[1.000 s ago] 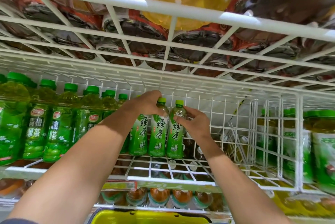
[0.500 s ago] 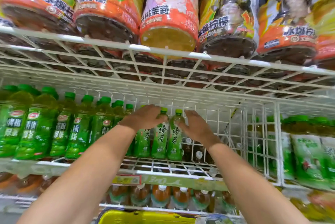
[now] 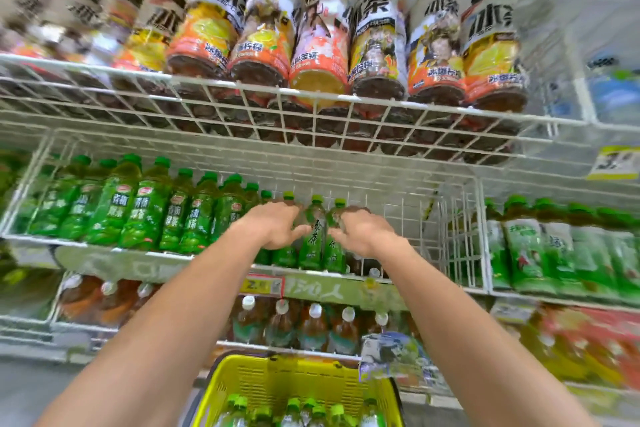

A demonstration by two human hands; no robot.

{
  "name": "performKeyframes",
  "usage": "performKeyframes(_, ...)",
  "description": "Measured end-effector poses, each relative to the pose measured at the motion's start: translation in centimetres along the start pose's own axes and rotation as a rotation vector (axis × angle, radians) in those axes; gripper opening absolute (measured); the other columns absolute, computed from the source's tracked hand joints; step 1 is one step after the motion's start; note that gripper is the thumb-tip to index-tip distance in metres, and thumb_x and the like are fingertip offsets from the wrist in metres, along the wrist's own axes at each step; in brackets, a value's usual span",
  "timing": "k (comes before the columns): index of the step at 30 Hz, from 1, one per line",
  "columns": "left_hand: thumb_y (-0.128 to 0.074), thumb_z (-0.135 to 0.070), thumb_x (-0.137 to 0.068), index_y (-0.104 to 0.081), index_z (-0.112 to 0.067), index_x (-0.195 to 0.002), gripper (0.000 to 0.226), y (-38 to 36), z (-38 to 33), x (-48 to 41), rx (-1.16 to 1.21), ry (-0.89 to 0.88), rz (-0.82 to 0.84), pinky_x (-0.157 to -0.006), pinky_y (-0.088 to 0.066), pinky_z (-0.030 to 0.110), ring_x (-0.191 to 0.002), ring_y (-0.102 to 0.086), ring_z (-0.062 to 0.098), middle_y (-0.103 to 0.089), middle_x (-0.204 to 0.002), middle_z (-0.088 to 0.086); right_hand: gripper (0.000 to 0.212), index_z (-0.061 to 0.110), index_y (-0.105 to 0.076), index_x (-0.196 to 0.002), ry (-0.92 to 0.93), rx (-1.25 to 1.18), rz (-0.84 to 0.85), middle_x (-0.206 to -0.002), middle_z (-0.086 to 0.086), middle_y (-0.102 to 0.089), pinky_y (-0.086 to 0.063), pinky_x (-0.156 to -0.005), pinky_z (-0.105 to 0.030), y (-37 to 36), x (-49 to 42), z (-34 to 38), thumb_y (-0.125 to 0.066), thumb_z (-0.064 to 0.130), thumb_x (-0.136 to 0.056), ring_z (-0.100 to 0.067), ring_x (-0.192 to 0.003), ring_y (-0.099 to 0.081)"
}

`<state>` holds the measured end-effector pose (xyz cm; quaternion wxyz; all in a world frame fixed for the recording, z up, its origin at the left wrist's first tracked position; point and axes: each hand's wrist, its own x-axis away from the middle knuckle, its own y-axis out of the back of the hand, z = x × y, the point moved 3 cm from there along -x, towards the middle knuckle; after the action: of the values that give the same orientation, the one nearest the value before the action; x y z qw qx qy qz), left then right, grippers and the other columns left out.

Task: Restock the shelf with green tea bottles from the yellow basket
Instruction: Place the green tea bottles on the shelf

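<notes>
1. A white wire shelf (image 3: 214, 255) in a shop aisle is carrying rows of drinks; orange-labelled bottles (image 3: 375, 46) are standing above.
2. Slim plastic green tea bottles (image 3: 313, 236) are standing upright between the fingers.
3. The left hand (image 3: 273, 227) and right hand (image 3: 360, 231) are curling loosely against the bottles; whether they are gripping cannot be told.
4. The view is sitting further back than a second ago, showing the yellow basket (image 3: 298, 381), ribbed plastic, below the hands and holding more bottles.

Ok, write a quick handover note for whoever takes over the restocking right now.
Left hand: curled by the shelved green tea bottles; grip unclear.
Right hand: beside them too; grip unclear.
Done: a few bottles stand upright on the wire shelf, right of the darker green row.
Left: the yellow basket below holds several more bottles; shelf space is open to the right.
</notes>
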<state>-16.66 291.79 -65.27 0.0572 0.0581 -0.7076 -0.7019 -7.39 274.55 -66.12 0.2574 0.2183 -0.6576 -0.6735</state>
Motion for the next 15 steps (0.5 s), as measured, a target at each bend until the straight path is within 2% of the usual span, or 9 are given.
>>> performKeyframes(2, -0.038, -0.064, -0.098, -0.051, -0.016, -0.139, 0.064, 0.5, -0.7, 1.8, -0.019, 0.003, -0.014, -0.093, -0.047, 0.044, -0.119, -0.058, 0.034, -0.059, -0.132, 0.015, 0.052, 0.013, -0.054, -0.128, 0.029, 0.018, -0.033, -0.131, -0.014, -0.057, -0.050, -0.093, -0.046, 0.0, 1.4, 0.5, -0.041, 0.056, -0.100, -0.035, -0.119, -0.056)
performKeyframes(4, -0.038, -0.062, -0.099, -0.051, -0.013, -0.138, 0.063, 0.9, -1.2, 3.4, -0.024, 0.002, -0.016, -0.098, -0.045, 0.045, -0.123, -0.054, 0.035, -0.055, -0.135, 0.018, 0.060, 0.011, -0.048, -0.141, 0.075, 0.026, -0.063, -0.141, -0.016, -0.052, -0.047, -0.102, -0.049, -0.2, 2.8, 0.7, -0.041, 0.055, -0.101, -0.037, -0.127, -0.051)
performKeyframes(6, -0.038, -0.060, -0.100, -0.051, -0.011, -0.138, 0.063, 1.0, -1.8, 4.9, -0.043, 0.009, -0.025, -0.101, -0.042, 0.046, -0.127, -0.051, 0.037, -0.053, -0.138, 0.020, 0.062, 0.010, -0.046, -0.144, 0.095, 0.028, -0.084, -0.145, -0.017, -0.049, -0.045, -0.105, -0.051, -0.5, 4.0, 0.8, -0.043, 0.053, -0.101, -0.038, -0.130, -0.049)
performKeyframes(10, -0.039, -0.062, -0.099, -0.053, -0.010, -0.134, 0.064, 0.4, -1.8, 7.5, -0.083, 0.019, -0.026, -0.100, -0.046, 0.047, -0.122, -0.054, 0.037, -0.057, -0.132, 0.019, 0.063, 0.012, -0.042, -0.148, 0.142, 0.007, -0.124, -0.147, -0.018, -0.049, -0.045, -0.105, -0.052, -0.9, 5.6, 2.1, -0.043, 0.053, -0.100, -0.039, -0.133, -0.046)
performKeyframes(15, -0.039, -0.060, -0.100, -0.046, -0.012, -0.143, 0.065, 0.2, 0.4, 11.1, -0.068, 0.078, -0.021, -0.103, -0.044, 0.047, -0.131, -0.048, 0.036, -0.051, -0.141, 0.018, 0.063, 0.010, -0.043, -0.148, 0.237, -0.014, -0.134, -0.148, -0.016, -0.049, -0.045, -0.104, -0.051, -2.0, 6.6, 5.8, -0.044, 0.052, -0.100, -0.037, -0.133, -0.047)
